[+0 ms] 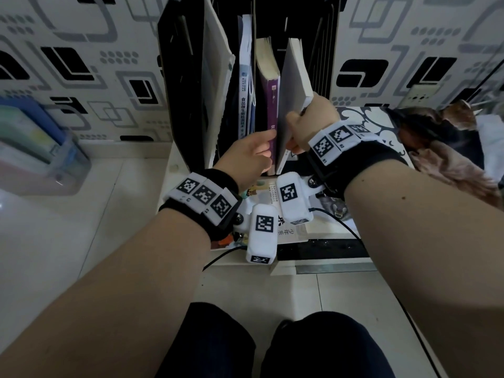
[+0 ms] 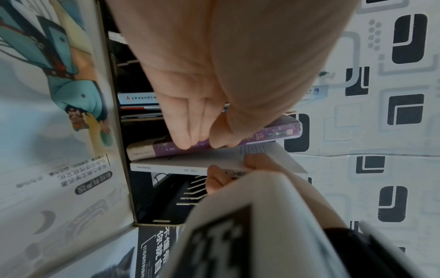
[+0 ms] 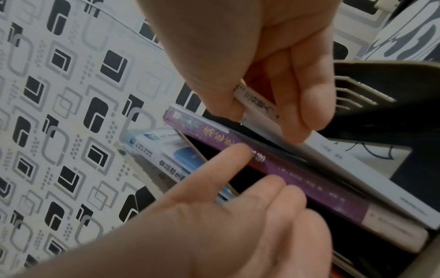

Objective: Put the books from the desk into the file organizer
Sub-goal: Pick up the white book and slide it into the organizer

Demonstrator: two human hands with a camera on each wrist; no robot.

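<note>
The black file organizer [image 1: 185,77] stands on the desk and holds several upright books. My left hand [image 1: 261,148] lays straight fingers against the spine of a purple book [image 1: 268,85] in a middle slot; the fingertips [image 2: 188,135] press on the purple book [image 2: 281,131]. My right hand [image 1: 300,124] grips the lower spine of a grey-covered book [image 1: 293,85], which leans tilted into the slot just right of the purple one. The right wrist view shows thumb and fingers of the right hand [image 3: 266,111] pinching the grey book [image 3: 357,178] beside the purple book [image 3: 309,188].
A blue-and-white book [image 1: 245,85] and a pale folder [image 1: 215,64] fill the left slots. An illustrated book [image 1: 270,192] and a black book [image 1: 321,249] lie flat on the desk under my wrists. A plastic bin [image 1: 35,154] sits left, brown fur [image 1: 450,165] right.
</note>
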